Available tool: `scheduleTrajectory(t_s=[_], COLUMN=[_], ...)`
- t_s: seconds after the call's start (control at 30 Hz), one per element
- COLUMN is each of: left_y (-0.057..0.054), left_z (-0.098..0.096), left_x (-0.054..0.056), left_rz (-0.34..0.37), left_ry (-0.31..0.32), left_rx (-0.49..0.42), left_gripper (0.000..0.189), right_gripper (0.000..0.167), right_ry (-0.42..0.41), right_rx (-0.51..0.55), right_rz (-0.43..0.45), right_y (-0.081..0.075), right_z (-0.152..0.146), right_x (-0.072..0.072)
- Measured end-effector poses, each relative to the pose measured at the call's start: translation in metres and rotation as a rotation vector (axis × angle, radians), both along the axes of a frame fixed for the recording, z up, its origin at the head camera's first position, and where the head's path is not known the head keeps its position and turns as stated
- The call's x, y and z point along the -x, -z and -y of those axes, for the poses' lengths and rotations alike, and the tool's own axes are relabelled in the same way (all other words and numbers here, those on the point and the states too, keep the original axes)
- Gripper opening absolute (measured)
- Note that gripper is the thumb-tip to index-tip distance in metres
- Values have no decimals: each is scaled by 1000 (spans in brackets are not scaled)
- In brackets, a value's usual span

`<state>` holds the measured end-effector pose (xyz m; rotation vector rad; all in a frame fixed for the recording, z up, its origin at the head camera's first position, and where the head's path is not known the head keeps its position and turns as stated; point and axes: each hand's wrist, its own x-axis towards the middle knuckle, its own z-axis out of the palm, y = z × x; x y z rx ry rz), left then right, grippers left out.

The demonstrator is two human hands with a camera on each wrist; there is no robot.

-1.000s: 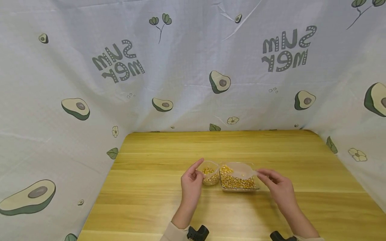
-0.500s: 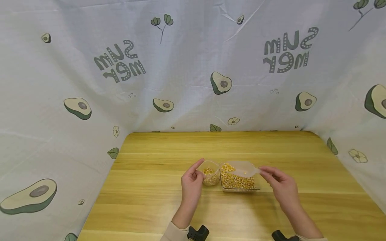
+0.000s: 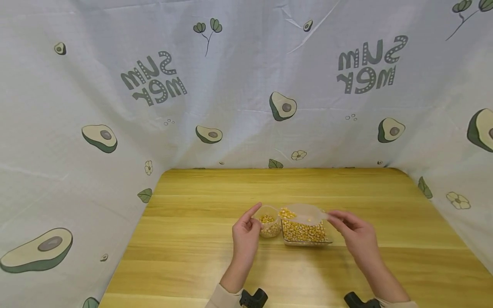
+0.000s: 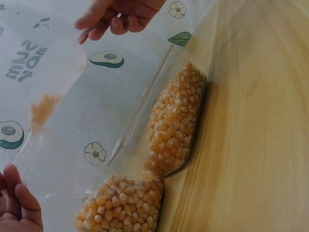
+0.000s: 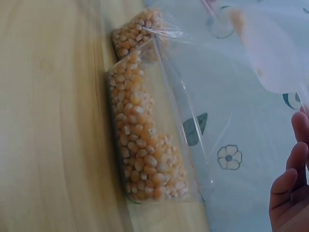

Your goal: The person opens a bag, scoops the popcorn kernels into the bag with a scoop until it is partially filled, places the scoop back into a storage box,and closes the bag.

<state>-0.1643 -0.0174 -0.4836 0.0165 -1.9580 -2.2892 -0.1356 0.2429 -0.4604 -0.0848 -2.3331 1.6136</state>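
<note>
My right hand [image 3: 356, 235] pinches the handle of a translucent plastic scoop [image 3: 308, 213], with the thumb beneath. Corn kernels [image 3: 286, 213] lie in the scoop's left end, which overlaps the right rim of a clear round cup [image 3: 271, 230]. Under the scoop stands a clear rectangular glass container [image 3: 308, 244], partly filled with kernels. My left hand [image 3: 245, 237] grips the cup's left side, its index finger stretched along the rim. In the left wrist view, kernels fill the lower part of the cup [image 4: 120, 205]. The right wrist view shows the scoop [image 5: 273, 53] raised above the container [image 5: 145, 140].
Cup and container stand side by side on a wood-grain table [image 3: 192, 239]. A pale cloth [image 3: 239, 85] with avocado prints hangs behind the table and at both sides. A black wrist-worn device [image 3: 253, 298] sits at the left sleeve.
The scoop has risen a little from the container and shifted left, so its loaded end now meets the cup's rim. My right hand moved with it; my left hand stayed at the cup.
</note>
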Motion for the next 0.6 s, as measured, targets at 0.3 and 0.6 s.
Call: scheduleTrajectory(t_s=[0.3, 0.6], left_y=[1, 1], left_z=[1, 0], left_x=[-1, -2], left_rz=[-5, -7], left_ry=[22, 25], left_rx=[7, 8], left_gripper=[46, 46], right_gripper=[24, 17], right_ry=[-27, -26], right_rx=[-85, -185], right_rz=[-82, -175], right_y=[-9, -15], right_z=[12, 20], right_x=[4, 10])
